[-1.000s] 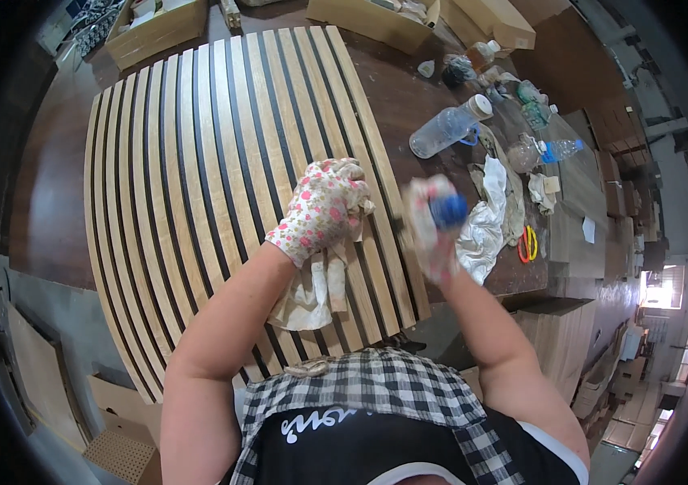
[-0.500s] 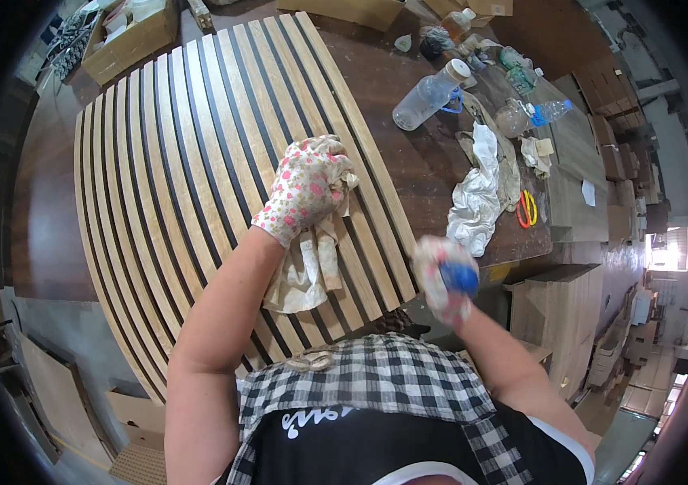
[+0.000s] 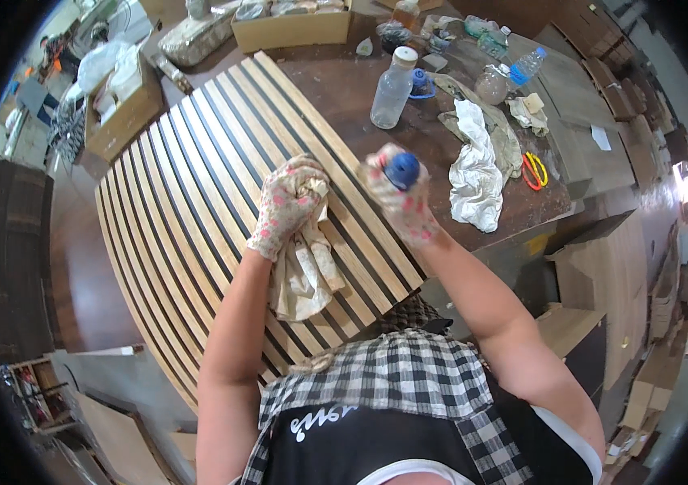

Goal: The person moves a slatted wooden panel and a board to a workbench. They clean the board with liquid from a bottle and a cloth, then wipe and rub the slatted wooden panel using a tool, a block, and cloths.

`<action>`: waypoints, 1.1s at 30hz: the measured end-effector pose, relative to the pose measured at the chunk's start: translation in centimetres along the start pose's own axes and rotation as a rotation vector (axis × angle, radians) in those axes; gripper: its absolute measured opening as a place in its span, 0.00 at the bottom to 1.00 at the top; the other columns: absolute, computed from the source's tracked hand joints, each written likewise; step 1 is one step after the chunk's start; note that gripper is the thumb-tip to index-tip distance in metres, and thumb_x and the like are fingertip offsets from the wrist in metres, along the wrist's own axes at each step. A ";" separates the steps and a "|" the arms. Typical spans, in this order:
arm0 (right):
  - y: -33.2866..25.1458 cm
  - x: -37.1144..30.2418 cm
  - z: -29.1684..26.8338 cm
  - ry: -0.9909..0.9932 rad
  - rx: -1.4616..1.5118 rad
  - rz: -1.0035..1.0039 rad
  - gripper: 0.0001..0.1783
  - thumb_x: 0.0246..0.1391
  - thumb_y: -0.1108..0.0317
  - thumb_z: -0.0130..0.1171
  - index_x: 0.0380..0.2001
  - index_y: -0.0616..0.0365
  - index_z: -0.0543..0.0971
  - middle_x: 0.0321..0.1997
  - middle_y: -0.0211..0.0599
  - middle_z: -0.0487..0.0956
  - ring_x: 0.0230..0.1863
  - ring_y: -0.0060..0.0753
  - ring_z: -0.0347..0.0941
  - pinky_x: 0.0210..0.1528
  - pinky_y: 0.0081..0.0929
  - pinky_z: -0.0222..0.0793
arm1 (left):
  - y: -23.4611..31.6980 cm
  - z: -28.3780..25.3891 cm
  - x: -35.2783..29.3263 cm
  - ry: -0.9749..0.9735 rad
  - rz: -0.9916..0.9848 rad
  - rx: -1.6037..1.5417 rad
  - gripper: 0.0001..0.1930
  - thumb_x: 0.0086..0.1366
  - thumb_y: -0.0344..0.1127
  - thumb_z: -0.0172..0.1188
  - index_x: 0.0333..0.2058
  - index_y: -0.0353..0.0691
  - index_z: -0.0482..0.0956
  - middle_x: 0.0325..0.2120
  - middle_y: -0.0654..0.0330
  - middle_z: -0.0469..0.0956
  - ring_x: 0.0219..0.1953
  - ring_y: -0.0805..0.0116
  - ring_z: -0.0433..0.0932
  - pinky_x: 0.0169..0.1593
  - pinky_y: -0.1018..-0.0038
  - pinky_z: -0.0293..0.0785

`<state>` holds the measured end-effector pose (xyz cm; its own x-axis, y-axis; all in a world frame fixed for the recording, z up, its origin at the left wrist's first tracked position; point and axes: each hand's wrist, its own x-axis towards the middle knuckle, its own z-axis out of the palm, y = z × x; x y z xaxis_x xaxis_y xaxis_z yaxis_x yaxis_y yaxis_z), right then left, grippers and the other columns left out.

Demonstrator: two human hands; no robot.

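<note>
A curved panel of light wooden slats (image 3: 206, 174) with dark gaps between them lies in front of me. My left hand (image 3: 289, 202), in a flowered glove, is closed on a stained cream rag (image 3: 305, 279). The bunched part of the rag is in my fist over the slats, and its loose end hangs toward my body. Near the panel's right edge, my gloved right hand (image 3: 399, 198) is closed around a thing with a blue rounded end (image 3: 401, 170). The glove hides the rest of that thing.
The brown tabletop (image 3: 344, 89) holds a clear bottle with a white cap (image 3: 393, 89), a crumpled white cloth (image 3: 477, 174) and red-and-yellow-handled scissors or pliers (image 3: 535, 170). Several plastic bottles stand far right. Cardboard boxes (image 3: 291, 31) line the far side.
My right hand has moved forward and left, from beside the panel's near right corner to its right edge. My left hand still grips the rag over the slats. The whole view has shifted.
</note>
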<state>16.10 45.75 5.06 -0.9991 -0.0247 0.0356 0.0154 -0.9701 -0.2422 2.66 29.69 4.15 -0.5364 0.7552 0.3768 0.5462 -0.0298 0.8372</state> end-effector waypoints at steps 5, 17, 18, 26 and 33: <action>2.6 -6.1 2.1 0.251 -0.661 -0.660 0.08 0.46 0.70 0.56 0.25 0.54 0.66 0.17 0.24 0.64 0.13 0.15 0.58 0.12 0.11 0.52 | 0.4 -0.5 0.1 -0.061 -0.054 -0.050 0.06 0.46 0.27 0.58 0.26 0.39 0.80 0.33 0.59 0.76 0.46 0.61 0.72 0.53 0.69 0.64; -2.4 14.1 0.5 0.432 -0.515 -0.729 0.10 0.47 0.72 0.59 0.27 0.48 0.67 0.14 0.20 0.63 0.10 0.13 0.57 0.11 0.13 0.50 | 1.6 0.1 0.4 -0.072 0.032 0.207 0.08 0.42 0.27 0.61 0.26 0.41 0.77 0.34 0.57 0.76 0.47 0.53 0.71 0.50 0.61 0.66; -3.4 16.8 -0.3 0.419 -0.511 -0.725 0.10 0.47 0.72 0.59 0.27 0.48 0.67 0.14 0.20 0.63 0.10 0.13 0.57 0.11 0.13 0.50 | 1.5 0.4 0.3 -0.075 0.018 0.226 0.08 0.42 0.27 0.61 0.25 0.41 0.77 0.35 0.58 0.76 0.48 0.54 0.71 0.50 0.61 0.65; -6.0 39.0 -5.5 0.068 -0.235 -0.580 0.06 0.48 0.66 0.58 0.25 0.49 0.70 0.17 0.24 0.70 0.13 0.19 0.63 0.13 0.17 0.59 | 2.2 -0.9 0.0 -0.166 -0.107 0.269 0.11 0.38 0.28 0.64 0.26 0.44 0.77 0.36 0.60 0.76 0.50 0.56 0.70 0.52 0.59 0.64; -6.6 45.7 -3.8 0.306 -0.697 -0.875 0.12 0.42 0.62 0.62 0.23 0.59 0.73 0.18 0.27 0.71 0.21 0.22 0.65 0.26 0.24 0.61 | 2.0 -1.2 0.3 -0.173 -0.158 0.266 0.12 0.38 0.29 0.64 0.27 0.45 0.78 0.38 0.61 0.76 0.51 0.57 0.70 0.53 0.60 0.64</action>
<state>-29.77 51.94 4.58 -0.6267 0.7405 0.2425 -0.6163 -0.2807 -0.7358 2.84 29.05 6.41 -0.5232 0.8372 0.1591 0.6257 0.2506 0.7387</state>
